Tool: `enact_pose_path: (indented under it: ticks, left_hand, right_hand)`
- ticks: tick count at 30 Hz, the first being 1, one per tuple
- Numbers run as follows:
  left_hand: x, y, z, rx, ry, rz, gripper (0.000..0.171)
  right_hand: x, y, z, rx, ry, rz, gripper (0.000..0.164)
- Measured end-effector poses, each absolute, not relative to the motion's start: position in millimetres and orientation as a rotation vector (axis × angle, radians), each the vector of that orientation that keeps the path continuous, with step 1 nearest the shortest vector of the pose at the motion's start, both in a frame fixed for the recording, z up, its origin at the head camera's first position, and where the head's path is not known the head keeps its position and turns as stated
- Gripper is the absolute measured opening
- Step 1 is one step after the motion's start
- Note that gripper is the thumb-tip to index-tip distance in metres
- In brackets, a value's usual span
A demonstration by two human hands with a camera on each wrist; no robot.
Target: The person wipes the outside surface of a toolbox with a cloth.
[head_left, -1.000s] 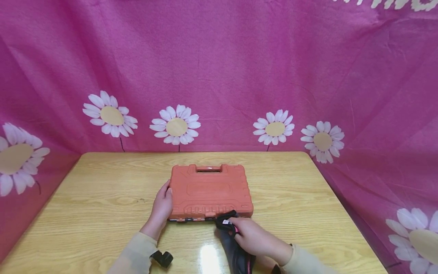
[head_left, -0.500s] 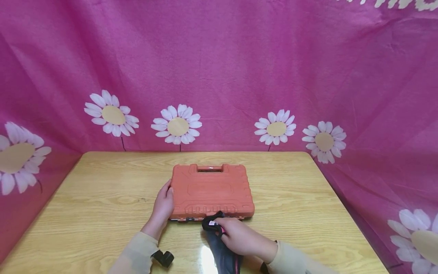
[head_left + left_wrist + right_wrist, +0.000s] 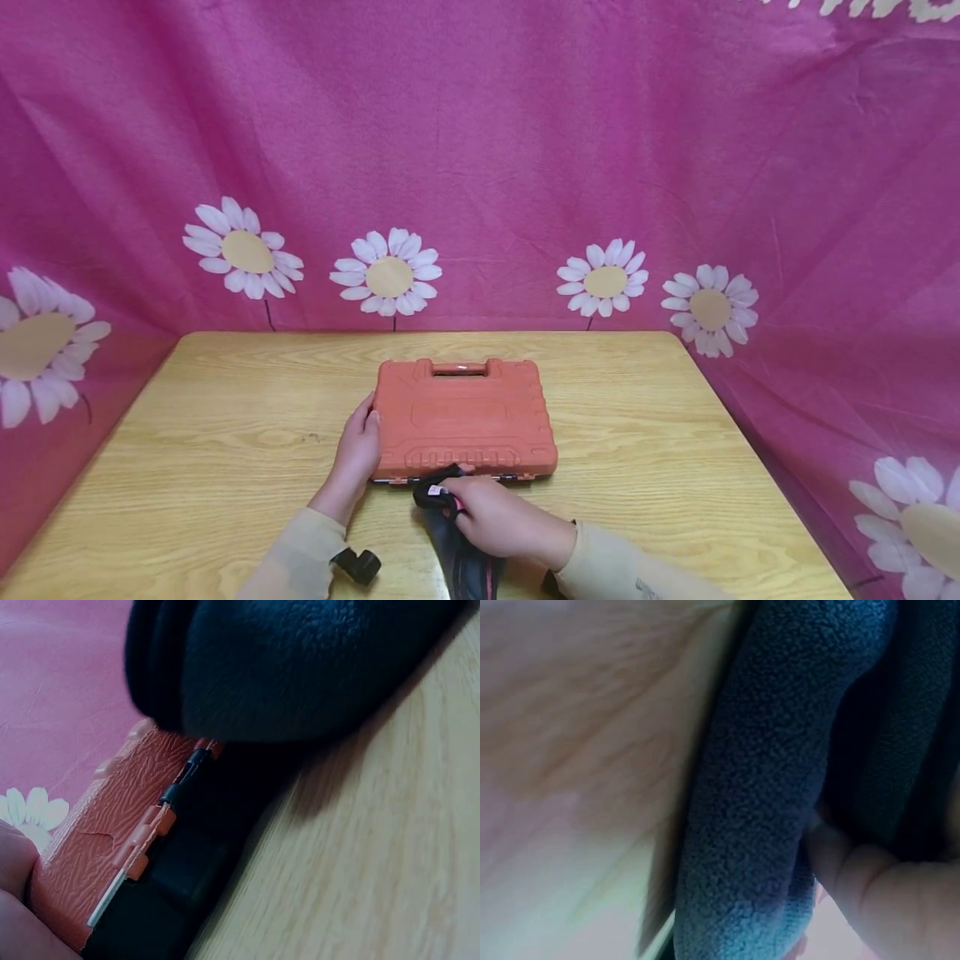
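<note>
An orange plastic tool case [image 3: 461, 412] lies on the table, its handle away from me and its hinged edge facing me. My left hand [image 3: 355, 450] holds the case's left side; the left wrist view shows skin against the orange lid's [image 3: 105, 825] corner. With my right hand [image 3: 498, 517] I grip a folded dark grey cloth [image 3: 459, 550] that has pink trim and a small white label. The cloth's upper fold is right at the case's near edge, covering part of the hinges. In the right wrist view a finger [image 3: 885, 892] presses into the cloth's [image 3: 757, 772] folds.
A wooden table [image 3: 247, 417] carries the case. Behind and to both sides hangs a pink curtain [image 3: 480, 150] printed with white daisies. A black strap mount [image 3: 358, 567] sits at my left wrist. Below its orange lid the case has a black base [image 3: 180, 885].
My right hand has moved left with the cloth along the case's near edge, uncovering the hinges at the right. My left hand and the case stay in place.
</note>
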State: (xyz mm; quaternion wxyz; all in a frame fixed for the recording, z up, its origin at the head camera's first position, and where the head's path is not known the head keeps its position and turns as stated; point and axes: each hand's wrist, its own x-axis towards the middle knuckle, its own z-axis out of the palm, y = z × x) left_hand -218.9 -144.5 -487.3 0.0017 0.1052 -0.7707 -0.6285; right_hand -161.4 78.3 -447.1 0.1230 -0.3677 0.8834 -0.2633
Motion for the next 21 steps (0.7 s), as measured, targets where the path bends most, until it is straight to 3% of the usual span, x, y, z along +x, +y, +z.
enact_pose_path:
  ticks: [21]
  left_hand:
    - [-220.2,-144.5,-487.3,0.328,-2.416,-1.958,0.051]
  right_hand:
    - [-170.0,38.9,-449.8,-1.233,2.552,-0.752,0.018]
